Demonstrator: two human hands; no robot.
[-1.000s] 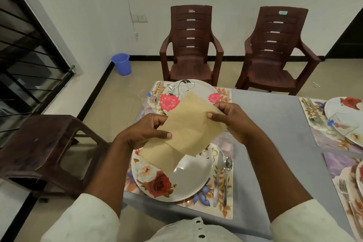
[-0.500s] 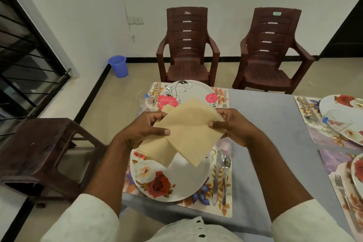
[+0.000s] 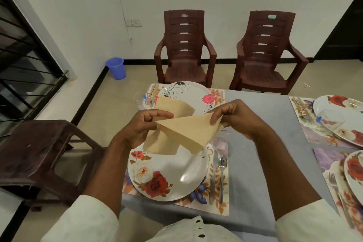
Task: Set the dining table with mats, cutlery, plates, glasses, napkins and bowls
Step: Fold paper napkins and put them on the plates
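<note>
Both hands hold a tan napkin (image 3: 186, 131) in the air above the near floral plate (image 3: 169, 175). My left hand (image 3: 141, 125) pinches its left side and my right hand (image 3: 231, 118) pinches its right corner; the cloth is folded into overlapping triangular flaps. The plate rests on a floral mat (image 3: 218, 202) with a knife (image 3: 213, 177) and a spoon (image 3: 223, 171) to its right. A second floral plate (image 3: 186, 92) lies on a mat further away, with a clear glass (image 3: 140, 100) to its left.
The grey table (image 3: 261, 143) carries more mats, plates, a tipped glass (image 3: 330, 122) and a fork (image 3: 335, 188) at the right. Two brown chairs (image 3: 184, 51) stand beyond the table, a dark stool (image 3: 37, 153) is at the left, and a blue bucket (image 3: 115, 68) stands by the wall.
The hands have folded the napkin further: the flat sheet now shows as angled triangular flaps, and both hands sit slightly higher and wider apart.
</note>
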